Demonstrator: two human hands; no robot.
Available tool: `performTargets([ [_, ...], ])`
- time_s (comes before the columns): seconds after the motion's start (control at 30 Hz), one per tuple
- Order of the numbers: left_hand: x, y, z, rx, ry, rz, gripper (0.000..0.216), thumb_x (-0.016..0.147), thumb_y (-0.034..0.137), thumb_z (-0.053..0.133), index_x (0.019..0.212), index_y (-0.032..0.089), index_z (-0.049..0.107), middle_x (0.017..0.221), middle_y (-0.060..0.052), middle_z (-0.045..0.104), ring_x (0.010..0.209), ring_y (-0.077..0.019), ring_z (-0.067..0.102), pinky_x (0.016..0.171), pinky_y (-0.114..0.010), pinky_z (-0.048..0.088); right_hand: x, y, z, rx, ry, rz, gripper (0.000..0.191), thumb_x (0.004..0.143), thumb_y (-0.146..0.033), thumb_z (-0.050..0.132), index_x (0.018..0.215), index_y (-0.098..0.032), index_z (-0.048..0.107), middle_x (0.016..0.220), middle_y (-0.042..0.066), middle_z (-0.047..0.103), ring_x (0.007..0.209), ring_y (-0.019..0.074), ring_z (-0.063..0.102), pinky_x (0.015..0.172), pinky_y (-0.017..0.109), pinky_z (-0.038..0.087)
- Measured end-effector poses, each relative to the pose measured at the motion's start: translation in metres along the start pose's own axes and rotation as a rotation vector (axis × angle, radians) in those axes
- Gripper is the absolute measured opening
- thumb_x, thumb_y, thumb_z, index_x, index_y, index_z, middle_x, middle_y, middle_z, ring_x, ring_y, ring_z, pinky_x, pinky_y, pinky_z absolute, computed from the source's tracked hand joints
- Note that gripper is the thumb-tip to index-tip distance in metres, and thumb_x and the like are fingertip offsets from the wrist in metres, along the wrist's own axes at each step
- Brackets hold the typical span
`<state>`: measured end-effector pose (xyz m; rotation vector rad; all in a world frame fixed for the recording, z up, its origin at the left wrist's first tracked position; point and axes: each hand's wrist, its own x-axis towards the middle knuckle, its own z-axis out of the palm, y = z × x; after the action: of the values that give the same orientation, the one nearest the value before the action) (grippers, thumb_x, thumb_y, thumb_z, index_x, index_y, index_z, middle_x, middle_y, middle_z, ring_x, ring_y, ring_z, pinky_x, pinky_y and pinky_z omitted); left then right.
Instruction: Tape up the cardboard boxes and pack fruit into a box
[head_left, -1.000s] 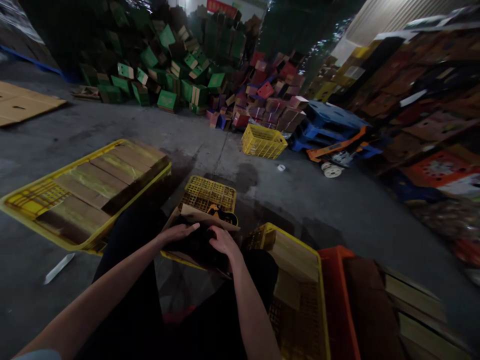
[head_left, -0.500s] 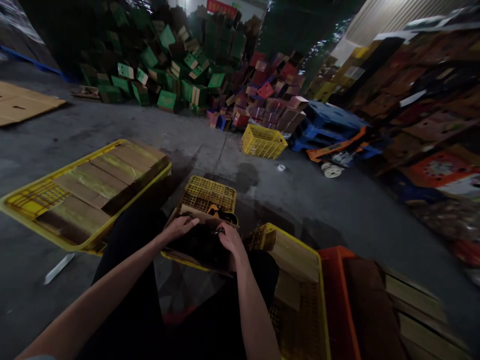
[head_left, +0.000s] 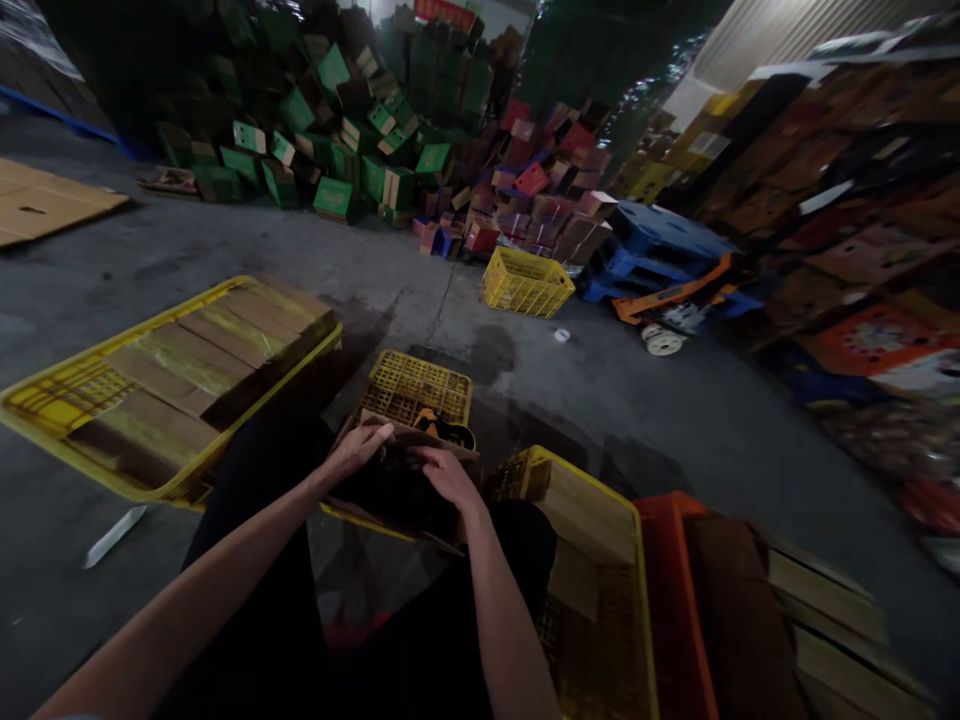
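Both of my hands rest on a dark cardboard box [head_left: 390, 490] that lies on a small yellow crate [head_left: 416, 385] in front of my knees. My left hand [head_left: 358, 447] has its fingers curled over the box's far brown flap [head_left: 405, 432]. My right hand [head_left: 444, 472] lies beside it with bent fingers pressed on the dark top of the box. A black and orange object [head_left: 446, 430] shows just beyond the flap. What lies under my fingers is too dark to make out.
A yellow crate of flat cardboard [head_left: 172, 375] lies to the left. Another yellow crate [head_left: 592, 570] and an orange crate [head_left: 675, 600] with cardboard stand at the right. Further off are a yellow basket [head_left: 525, 283], blue pallets [head_left: 652, 245], a pallet jack [head_left: 675, 310] and heaps of green and red boxes [head_left: 360, 140].
My left hand has slid a little forward onto the box's far flap, and my right hand has shifted slightly left towards it. The box and crates have not moved.
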<state>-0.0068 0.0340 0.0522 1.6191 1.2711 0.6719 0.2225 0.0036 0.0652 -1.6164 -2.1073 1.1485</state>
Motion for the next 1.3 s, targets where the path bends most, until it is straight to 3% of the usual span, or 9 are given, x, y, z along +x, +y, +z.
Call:
performTargets([
  [0.17, 0.000, -0.015, 0.010, 0.117, -0.190, 0.212, 0.051, 0.096, 0.053, 0.039, 0.102, 0.016, 0.073, 0.106, -0.008, 0.073, 0.103, -0.0252, 0.064, 0.094, -0.032, 0.046, -0.005, 0.005, 0.009, -0.397, -0.060, 0.371, 0.042, 0.090, -0.019, 0.049, 0.130, -0.017, 0.063, 0.126, 0.016, 0.067, 0.120, 0.0299, 0.062, 0.101, 0.039, 0.046],
  [0.27, -0.002, -0.030, 0.015, 0.305, -0.302, 0.286, 0.046, 0.090, 0.050, 0.054, 0.121, 0.019, 0.069, 0.131, -0.010, 0.064, 0.128, -0.0302, 0.050, 0.111, -0.039, 0.034, -0.005, 0.009, 0.030, -0.438, -0.138, 0.409, 0.074, 0.076, -0.018, 0.069, 0.146, -0.022, 0.047, 0.136, 0.019, 0.059, 0.122, 0.0334, 0.059, 0.098, 0.042, 0.048],
  [0.5, -0.004, -0.047, 0.025, 0.581, -0.358, 0.094, 0.090, 0.068, 0.037, 0.075, 0.150, 0.020, 0.041, 0.151, -0.013, 0.043, 0.141, -0.0376, 0.033, 0.115, -0.043, 0.031, -0.001, 0.010, 0.056, -0.432, -0.054, 0.433, 0.070, 0.081, -0.011, 0.059, 0.147, -0.029, 0.045, 0.142, 0.016, 0.054, 0.142, 0.0385, 0.034, 0.104, 0.056, 0.039],
  [0.73, -0.011, -0.057, 0.029, 0.527, -0.248, 0.107, 0.096, 0.066, 0.017, 0.068, 0.154, 0.022, 0.030, 0.155, -0.015, 0.037, 0.141, -0.0366, 0.036, 0.113, -0.044, 0.034, -0.001, 0.004, 0.023, -0.125, 0.062, 0.319, 0.058, 0.082, -0.033, 0.064, 0.138, -0.027, 0.052, 0.125, 0.005, 0.067, 0.112, 0.0224, 0.064, 0.090, 0.029, 0.050],
  [0.9, 0.009, -0.051, 0.020, 0.249, -0.076, 0.134, 0.065, 0.069, 0.011, 0.058, 0.133, 0.019, 0.058, 0.138, -0.012, 0.058, 0.134, -0.0313, 0.047, 0.114, -0.044, 0.034, -0.010, -0.009, 0.012, 0.633, 0.037, 0.259, 0.058, 0.090, -0.053, 0.055, 0.143, -0.028, 0.047, 0.130, 0.006, 0.065, 0.111, 0.0214, 0.065, 0.082, 0.030, 0.054],
  [0.97, 0.017, -0.048, 0.016, 0.191, -0.032, 0.140, 0.057, 0.073, 0.009, 0.050, 0.127, 0.020, 0.063, 0.130, -0.009, 0.065, 0.127, -0.0258, 0.054, 0.113, -0.041, 0.037, -0.012, -0.011, 0.008, 0.700, -0.037, 0.226, 0.060, 0.096, -0.061, 0.040, 0.145, -0.027, 0.045, 0.121, 0.007, 0.069, 0.107, 0.0214, 0.067, 0.082, 0.032, 0.054],
  [1.07, 0.022, -0.045, 0.013, 0.139, 0.013, 0.146, 0.054, 0.080, 0.010, 0.039, 0.128, 0.018, 0.062, 0.129, -0.007, 0.066, 0.124, -0.0212, 0.058, 0.111, -0.038, 0.041, -0.009, -0.003, 0.001, 0.303, 0.046, 0.288, 0.056, 0.102, -0.052, 0.024, 0.139, -0.023, 0.054, 0.119, 0.008, 0.070, 0.110, 0.0207, 0.066, 0.086, 0.032, 0.053],
  [1.2, 0.016, -0.040, 0.017, 0.086, -0.013, 0.180, 0.044, 0.090, 0.023, 0.037, 0.125, 0.015, 0.064, 0.127, -0.010, 0.067, 0.118, -0.0221, 0.062, 0.107, -0.037, 0.044, -0.002, 0.012, 0.005, -0.153, 0.087, 0.390, 0.034, 0.091, -0.022, 0.053, 0.122, -0.018, 0.067, 0.123, 0.012, 0.068, 0.118, 0.0253, 0.061, 0.098, 0.034, 0.047],
  [1.3, 0.008, -0.039, 0.021, 0.129, -0.105, 0.231, 0.043, 0.088, 0.036, 0.052, 0.124, 0.016, 0.065, 0.129, -0.012, 0.066, 0.121, -0.0265, 0.059, 0.108, -0.038, 0.042, -0.001, 0.014, 0.023, -0.281, 0.028, 0.428, 0.054, 0.073, -0.007, 0.066, 0.126, -0.012, 0.064, 0.130, 0.020, 0.063, 0.118, 0.0303, 0.062, 0.100, 0.036, 0.046],
])
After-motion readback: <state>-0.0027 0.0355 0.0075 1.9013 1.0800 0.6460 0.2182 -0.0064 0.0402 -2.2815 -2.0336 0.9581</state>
